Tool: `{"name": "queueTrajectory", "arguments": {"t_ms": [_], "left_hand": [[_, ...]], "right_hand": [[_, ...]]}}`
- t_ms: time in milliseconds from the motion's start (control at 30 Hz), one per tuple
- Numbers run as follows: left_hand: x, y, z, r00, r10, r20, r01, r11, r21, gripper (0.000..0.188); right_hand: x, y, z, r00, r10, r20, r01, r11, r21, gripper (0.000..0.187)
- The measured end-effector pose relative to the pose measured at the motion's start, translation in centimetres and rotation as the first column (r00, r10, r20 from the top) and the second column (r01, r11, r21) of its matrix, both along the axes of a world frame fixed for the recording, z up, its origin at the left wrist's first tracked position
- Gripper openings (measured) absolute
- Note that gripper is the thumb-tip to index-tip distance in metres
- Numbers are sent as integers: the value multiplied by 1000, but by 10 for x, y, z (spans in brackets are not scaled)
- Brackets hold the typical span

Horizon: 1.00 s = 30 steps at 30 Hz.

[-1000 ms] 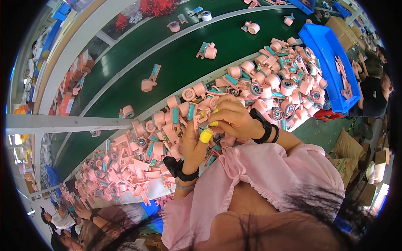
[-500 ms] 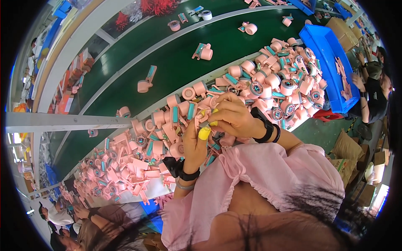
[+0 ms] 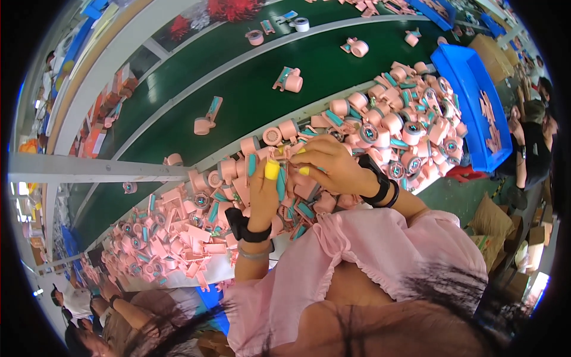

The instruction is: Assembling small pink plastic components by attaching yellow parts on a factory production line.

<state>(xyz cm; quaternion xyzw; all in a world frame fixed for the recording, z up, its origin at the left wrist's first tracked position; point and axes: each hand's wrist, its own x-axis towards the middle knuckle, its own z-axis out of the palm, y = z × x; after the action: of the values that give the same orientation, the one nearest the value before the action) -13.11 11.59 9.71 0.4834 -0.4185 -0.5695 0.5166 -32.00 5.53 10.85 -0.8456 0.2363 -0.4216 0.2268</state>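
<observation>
My two hands meet over a heap of pink fan parts (image 3: 392, 122), many of them round housings with grey rings and teal cells. Yellow covers sit on some of my fingertips. My left hand (image 3: 265, 193) has its thumb and fingers closed on a small pink fan part (image 3: 282, 151), mostly hidden by the fingers. Close beside it, my right hand (image 3: 334, 166) pinches at the same part with bent fingers. What lies right between the fingertips is too small to make out.
Beyond the heap runs a green conveyor belt (image 3: 244, 98) carrying scattered fan parts. A blue bin (image 3: 449, 62) with pink pieces stands at the right, near a person in dark clothes (image 3: 538, 140). A white post (image 3: 95, 169) juts in from the left. Other people sit at lower left.
My left hand has shifted a little left and upward, its fingers turned more upright. The right hand stays close to it, fingers repositioned on the part. The whole view has tilted slightly.
</observation>
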Motion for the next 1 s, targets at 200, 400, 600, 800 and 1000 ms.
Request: {"name": "queueTrajectory", "arguments": {"t_ms": [200, 400, 600, 800, 1000], "left_hand": [[57, -77, -35, 1000, 28, 9, -29, 999, 39, 29], [97, -160, -77, 985, 171, -23, -161, 957, 240, 28], [178, -195, -184, 27, 559, 829, -447, 748, -490, 41], [216, -196, -193, -218, 403, 889, -299, 840, -454, 20], [241, -195, -164, 151, 349, 925, -559, 802, -211, 20]], "right_hand": [[-5, -17, -7, 997, 47, -68, -32, 980, 197, 28], [0, -42, -19, 974, 171, -151, -108, 928, 357, 22], [21, -66, -34, 940, 264, -216, -185, 926, 330, 17], [44, -67, -43, 891, 384, -243, -248, 859, 448, 16], [50, -61, -47, 874, 420, -246, -300, 863, 407, 16]]}}
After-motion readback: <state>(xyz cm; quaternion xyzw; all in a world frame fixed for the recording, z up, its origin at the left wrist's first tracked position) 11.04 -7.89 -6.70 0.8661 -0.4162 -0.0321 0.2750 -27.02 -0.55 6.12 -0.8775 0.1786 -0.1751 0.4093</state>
